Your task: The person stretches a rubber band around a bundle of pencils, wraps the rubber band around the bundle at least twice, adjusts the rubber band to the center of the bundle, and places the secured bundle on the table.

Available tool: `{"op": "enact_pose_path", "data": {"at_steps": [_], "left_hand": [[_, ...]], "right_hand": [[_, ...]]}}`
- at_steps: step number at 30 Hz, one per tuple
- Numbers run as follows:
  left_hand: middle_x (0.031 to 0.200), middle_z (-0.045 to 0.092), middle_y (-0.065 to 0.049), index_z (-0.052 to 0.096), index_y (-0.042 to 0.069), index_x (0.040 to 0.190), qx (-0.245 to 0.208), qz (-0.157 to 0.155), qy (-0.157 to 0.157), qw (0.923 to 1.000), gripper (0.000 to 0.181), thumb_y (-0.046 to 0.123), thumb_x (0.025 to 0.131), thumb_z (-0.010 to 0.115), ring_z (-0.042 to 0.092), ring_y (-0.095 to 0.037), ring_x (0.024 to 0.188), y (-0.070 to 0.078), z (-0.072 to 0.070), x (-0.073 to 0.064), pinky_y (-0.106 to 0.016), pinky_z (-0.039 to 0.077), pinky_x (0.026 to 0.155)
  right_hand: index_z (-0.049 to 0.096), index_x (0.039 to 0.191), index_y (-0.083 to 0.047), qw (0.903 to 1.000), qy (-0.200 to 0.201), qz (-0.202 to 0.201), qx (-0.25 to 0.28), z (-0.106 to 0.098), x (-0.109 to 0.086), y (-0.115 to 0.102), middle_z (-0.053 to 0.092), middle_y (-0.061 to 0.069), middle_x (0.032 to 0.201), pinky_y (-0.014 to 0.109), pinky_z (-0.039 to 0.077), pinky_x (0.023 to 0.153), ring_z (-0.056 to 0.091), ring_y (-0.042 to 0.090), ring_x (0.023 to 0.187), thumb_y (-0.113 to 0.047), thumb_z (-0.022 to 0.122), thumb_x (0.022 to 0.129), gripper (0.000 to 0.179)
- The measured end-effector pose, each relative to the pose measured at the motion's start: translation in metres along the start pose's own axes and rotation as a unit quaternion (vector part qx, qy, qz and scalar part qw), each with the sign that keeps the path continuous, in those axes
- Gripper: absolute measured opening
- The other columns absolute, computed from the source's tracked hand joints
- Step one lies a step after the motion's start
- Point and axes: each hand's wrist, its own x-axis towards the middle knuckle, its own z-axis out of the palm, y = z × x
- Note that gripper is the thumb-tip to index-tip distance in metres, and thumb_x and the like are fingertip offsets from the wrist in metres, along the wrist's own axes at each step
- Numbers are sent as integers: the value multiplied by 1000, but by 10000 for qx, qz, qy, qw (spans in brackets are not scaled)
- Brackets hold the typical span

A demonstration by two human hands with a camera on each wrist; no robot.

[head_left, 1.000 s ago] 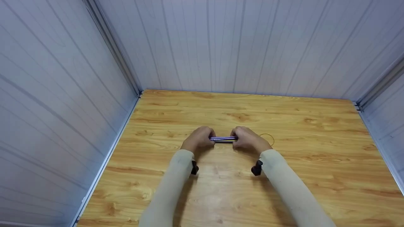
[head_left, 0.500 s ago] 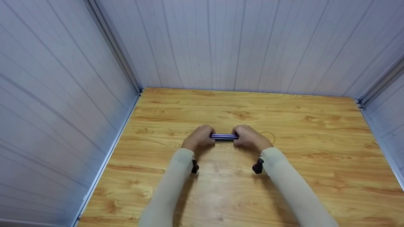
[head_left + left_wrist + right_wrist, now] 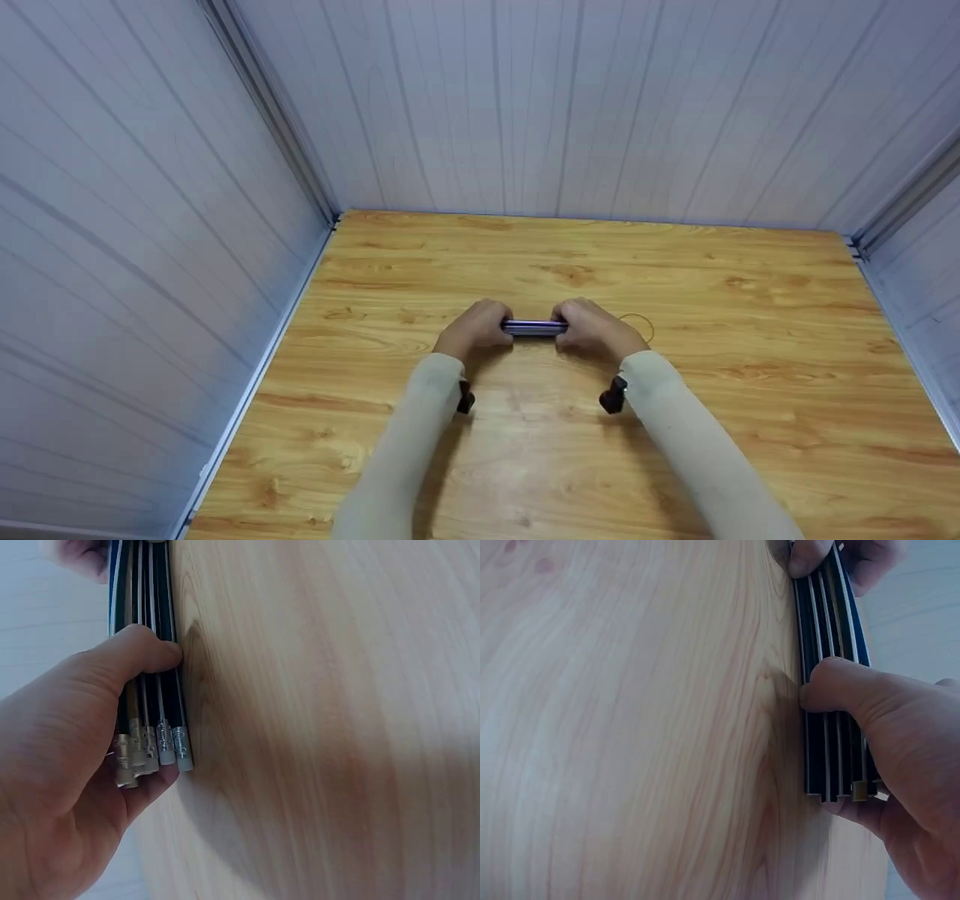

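Observation:
Several dark pencils [image 3: 534, 328] with light edge stripes lie side by side in a bundle, held level between both hands near the middle of the table. My left hand [image 3: 478, 328] grips the end with white erasers [image 3: 182, 762] and silvery ferrules, thumb across the pencils in the left wrist view. The right hand [image 3: 592, 328] grips the opposite, flat-cut end, its thumb [image 3: 829, 686] lying across the bundle. Just right of the right hand, a thin yellow rubber band [image 3: 651, 330] lies on the table, partly hidden by that hand.
The wood-grain table [image 3: 525, 465] is bounded by a white panel wall [image 3: 525, 112] at the back and a left wall [image 3: 127, 262]. Another wall stands at the right. Small black devices [image 3: 613, 395] are strapped at both wrists.
A gap between the pencils a second ago has closed, and the bundle now looks more compact. Both hands stay in nearly the same place.

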Motion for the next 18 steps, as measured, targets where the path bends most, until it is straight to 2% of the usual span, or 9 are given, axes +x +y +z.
{"op": "enact_pose_path", "data": {"at_steps": [2, 8, 9, 12, 14, 15, 16, 18], "left_hand": [[87, 65, -3, 77, 7, 102, -21, 22, -5, 10000, 11, 17, 99, 80, 52, -19, 78, -4, 2, 2, -35, 45, 72], [89, 69, 0, 80, 10, 104, 36, 90, 48, 9999, 11, 18, 97, 81, 54, -16, 79, -16, 14, 11, -33, 46, 74], [91, 69, -1, 80, 8, 106, 82, 76, 15, 9999, 11, 16, 98, 81, 54, -17, 80, -10, 10, 7, -34, 47, 75], [89, 67, 0, 78, 10, 103, 247, 195, -55, 9995, 9, 17, 99, 80, 54, -16, 79, -17, 12, 15, -33, 46, 73], [90, 68, 0, 78, 10, 104, 324, 286, -92, 9990, 10, 20, 101, 79, 53, -15, 79, -16, 7, 14, -33, 45, 72], [93, 70, -2, 78, 9, 106, 363, 259, -133, 9989, 11, 20, 102, 79, 54, -16, 81, -9, 1, 8, -34, 47, 74], [93, 71, -2, 78, 9, 107, 338, 279, -132, 9990, 12, 20, 103, 79, 54, -16, 81, -9, -1, 8, -34, 47, 74], [96, 72, -3, 80, 8, 110, 200, 168, -141, 9996, 12, 18, 104, 78, 55, -16, 82, 11, -16, -10, -33, 48, 75]], "right_hand": [[78, 111, -5, 10000, -2, -49, 16, 1, 1, 1, 75, 7, 106, 35, 50, 82, 60, 18, 89, -9, 81, 95, 17], [80, 108, -5, 9998, -11, -111, 155, 5, 0, 4, 72, 5, 98, 32, 48, 76, 58, 17, 84, -8, 81, 94, 14], [80, 108, -5, 9998, 10, -113, 180, 5, 0, 5, 72, 5, 98, 32, 48, 77, 58, 17, 84, -9, 80, 94, 14], [80, 110, -4, 9996, 79, -136, 218, 4, 0, 8, 74, 7, 100, 33, 49, 78, 59, 18, 85, -9, 80, 95, 16], [80, 111, -4, 9995, 112, -209, 208, 3, 0, 9, 75, 8, 102, 33, 49, 79, 60, 18, 86, -10, 80, 95, 17], [80, 111, -4, 9995, 112, -228, 210, 2, 0, 9, 75, 7, 102, 33, 49, 79, 60, 18, 87, -10, 80, 95, 17], [80, 110, -5, 9994, 93, -233, 235, 1, 0, 9, 75, 7, 102, 33, 49, 79, 60, 17, 86, -10, 79, 95, 16], [79, 109, -6, 9993, 52, -219, 304, -3, -2, 6, 73, 6, 100, 34, 49, 78, 59, 17, 86, -10, 78, 96, 14]]}}
